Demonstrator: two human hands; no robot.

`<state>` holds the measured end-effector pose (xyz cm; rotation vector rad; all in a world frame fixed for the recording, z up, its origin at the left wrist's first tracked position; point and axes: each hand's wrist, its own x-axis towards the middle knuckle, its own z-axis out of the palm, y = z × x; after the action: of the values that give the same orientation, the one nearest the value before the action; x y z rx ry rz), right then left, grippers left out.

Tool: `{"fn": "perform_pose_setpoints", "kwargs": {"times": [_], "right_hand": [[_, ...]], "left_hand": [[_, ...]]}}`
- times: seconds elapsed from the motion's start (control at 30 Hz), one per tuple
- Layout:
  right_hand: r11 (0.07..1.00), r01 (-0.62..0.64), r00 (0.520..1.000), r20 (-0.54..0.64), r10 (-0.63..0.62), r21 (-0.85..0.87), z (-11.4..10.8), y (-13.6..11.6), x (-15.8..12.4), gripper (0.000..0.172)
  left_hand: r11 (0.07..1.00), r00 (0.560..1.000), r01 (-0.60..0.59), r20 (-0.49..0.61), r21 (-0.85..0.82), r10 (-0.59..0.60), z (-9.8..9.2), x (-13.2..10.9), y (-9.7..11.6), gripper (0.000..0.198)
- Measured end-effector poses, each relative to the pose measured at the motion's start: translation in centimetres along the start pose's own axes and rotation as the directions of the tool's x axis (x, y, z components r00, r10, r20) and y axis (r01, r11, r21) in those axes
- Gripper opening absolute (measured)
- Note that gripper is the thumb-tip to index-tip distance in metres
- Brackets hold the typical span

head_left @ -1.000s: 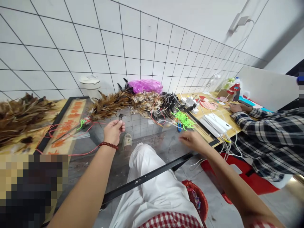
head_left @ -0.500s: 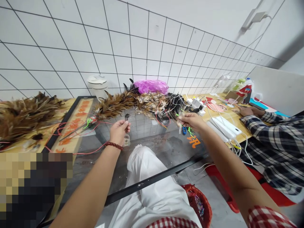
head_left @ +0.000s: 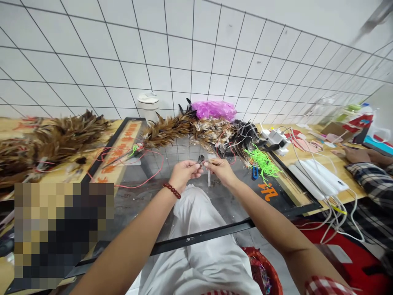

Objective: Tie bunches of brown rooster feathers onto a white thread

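Observation:
Over the glass tabletop [head_left: 153, 172], my left hand [head_left: 184, 172] is closed in a pinch on a small dark feather [head_left: 201, 158]. Fingertip to fingertip with it, my right hand [head_left: 219, 170] is also pinched shut. A narrow translucent strip [head_left: 209, 179] hangs just below the right fingers and seems held by them; its upper end is hidden. Beyond the hands lie a brown feather garland [head_left: 168, 132] and a pile of loose brown and white feathers [head_left: 208, 133]. Bright green strands [head_left: 262, 164] and a blue clip-like piece [head_left: 255, 172] lie right of my right hand.
A white lidded cup [head_left: 148, 106] and a pink plastic bag [head_left: 215, 110] stand by the wall. White chargers [head_left: 278, 139] and cables lie right. At left are more feathers [head_left: 67, 139] and pink cord [head_left: 161, 164]. A co-worker's sleeve [head_left: 368, 178] is at far right; a red basket [head_left: 270, 274] stands below.
My right hand has left the green strands and come left, with the strip below it. My left hand has brought the dark feather to meet it. The view has turned left.

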<state>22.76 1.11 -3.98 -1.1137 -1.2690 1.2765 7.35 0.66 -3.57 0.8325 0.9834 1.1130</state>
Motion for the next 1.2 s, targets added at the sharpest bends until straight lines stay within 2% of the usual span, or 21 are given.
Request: {"fn": "perform_pose_setpoints", "kwargs": {"times": [0.1,0.4,0.47,0.53,0.6,0.67,0.73,0.77,0.8,0.93,1.0,1.07,1.2], "right_hand": [[0.997,0.062,0.998,0.013,-0.061,-0.047,-0.1,0.2,-0.1,0.031],[0.994,0.101,0.993,0.073,-0.097,-0.044,0.0,0.2,-0.7,0.027],[0.984,0.14,0.989,0.073,-0.132,-0.11,-0.5,0.2,-0.5,0.026],[0.946,0.182,0.982,0.008,-0.187,-0.269,-1.4,0.1,-0.2,0.024],[0.816,0.185,0.969,-0.035,-0.243,-0.547,-2.7,-0.1,0.0,0.023],[0.563,0.124,0.976,-0.001,-0.216,-0.817,-4.2,-0.4,0.0,0.023],[0.314,0.039,0.992,0.0,-0.125,-0.949,-5.8,-0.9,-0.2,0.024],[0.24,-0.018,0.994,-0.044,-0.102,-0.971,-6.7,-1.1,-0.4,0.025],[0.204,-0.083,0.989,-0.106,-0.105,-0.975,-7.5,-1.4,-0.4,0.026],[0.191,-0.275,0.935,-0.308,-0.177,-0.942,-10.7,-2.8,0.3,0.031],[0.131,-0.288,0.931,-0.31,-0.195,-0.949,-11.4,-3.3,1.5,0.032],[0.051,-0.26,0.946,-0.265,-0.185,-0.964,-11.2,-3.5,3.0,0.033],[-0.04,-0.204,0.978,-0.202,-0.061,-0.978,-9.9,-3.7,5.7,0.032]], "left_hand": [[1.0,1.0,-0.006,0.017,0.031,0.005,0.1,0.1,-0.2,0.022],[0.988,0.998,-0.024,0.059,0.151,0.016,0.4,0.0,-0.4,0.024],[0.982,0.998,-0.047,0.055,0.185,0.038,0.4,0.1,-0.5,0.024],[0.984,0.998,-0.064,0.023,0.165,0.061,0.4,0.1,-0.7,0.025],[0.993,0.997,-0.076,-0.022,0.085,0.078,0.3,0.3,-0.7,0.027],[0.996,0.995,-0.086,-0.053,-0.006,0.086,0.1,0.4,-0.5,0.029],[0.992,0.993,-0.095,-0.071,-0.078,0.089,-0.1,0.5,-0.3,0.031],[0.989,0.993,-0.098,-0.076,-0.106,0.091,-0.2,0.5,-0.2,0.032],[0.986,0.992,-0.102,-0.081,-0.132,0.092,-0.2,0.6,-0.1,0.031],[0.969,0.991,-0.111,-0.102,-0.221,0.09,-0.5,0.8,0.2,0.03],[0.962,0.989,-0.119,-0.112,-0.244,0.094,-0.5,0.9,0.2,0.029],[0.961,0.988,-0.124,-0.12,-0.247,0.096,-0.4,0.9,0.1,0.028],[0.962,0.988,-0.109,-0.134,-0.25,0.077,-0.5,1.1,0.0,0.029]]}}
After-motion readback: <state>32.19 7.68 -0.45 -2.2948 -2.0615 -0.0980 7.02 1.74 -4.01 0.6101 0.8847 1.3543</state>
